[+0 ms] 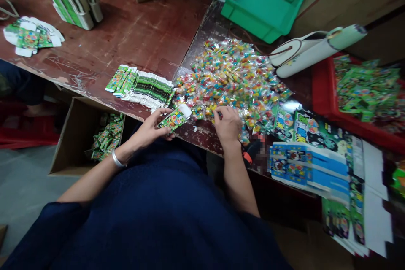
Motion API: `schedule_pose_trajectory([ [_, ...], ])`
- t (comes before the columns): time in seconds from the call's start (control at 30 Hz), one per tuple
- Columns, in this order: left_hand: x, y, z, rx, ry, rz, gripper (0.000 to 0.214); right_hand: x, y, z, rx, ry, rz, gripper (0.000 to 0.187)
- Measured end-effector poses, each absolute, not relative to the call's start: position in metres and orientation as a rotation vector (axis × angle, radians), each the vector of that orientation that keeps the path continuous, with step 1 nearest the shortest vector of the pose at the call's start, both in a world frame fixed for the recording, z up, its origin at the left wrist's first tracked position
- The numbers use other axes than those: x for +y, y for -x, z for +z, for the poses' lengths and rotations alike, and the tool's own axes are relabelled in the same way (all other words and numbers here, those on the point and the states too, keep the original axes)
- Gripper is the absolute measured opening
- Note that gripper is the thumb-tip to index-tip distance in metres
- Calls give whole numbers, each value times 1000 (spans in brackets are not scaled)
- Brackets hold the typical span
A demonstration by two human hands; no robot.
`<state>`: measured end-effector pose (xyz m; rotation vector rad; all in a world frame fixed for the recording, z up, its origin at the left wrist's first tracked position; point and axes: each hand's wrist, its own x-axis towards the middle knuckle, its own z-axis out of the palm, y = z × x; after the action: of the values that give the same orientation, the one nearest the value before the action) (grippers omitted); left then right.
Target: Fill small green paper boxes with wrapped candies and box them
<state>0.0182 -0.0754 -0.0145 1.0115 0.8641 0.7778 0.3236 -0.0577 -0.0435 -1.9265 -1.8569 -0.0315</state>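
Note:
My left hand (155, 127) is closed around a small green printed candy box (174, 120), tilted, with its white end flap sticking out toward the pile. At the near edge of a heap of clear packets of colourful candies (230, 76), my right hand (227, 125) has its fingers bent and drawn together. What they pinch is mostly hidden by the hand. Just left of the heap lies a row of flattened green and white boxes (148, 88), fanned over one another.
An open cardboard carton (68, 135) with filled green boxes stands below the table edge. Blue carton blanks (291, 162) lie at right, near a red bin (322, 84) of green packets. A green tray (229, 6), a white bag (291, 59) and stacked boxes (72, 0) stand farther back.

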Motion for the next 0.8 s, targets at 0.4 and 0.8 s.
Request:
schedule_pose_trajectory([
  [0.4, -71, -27, -9, 816, -1009, 712, 28, -47, -333, -42, -1936, 1896, 61, 19],
  [0.8, -72, -32, -16, 1076, -1603, 816, 38, -67, -291, 43, -1534, 1309, 903, 13],
])
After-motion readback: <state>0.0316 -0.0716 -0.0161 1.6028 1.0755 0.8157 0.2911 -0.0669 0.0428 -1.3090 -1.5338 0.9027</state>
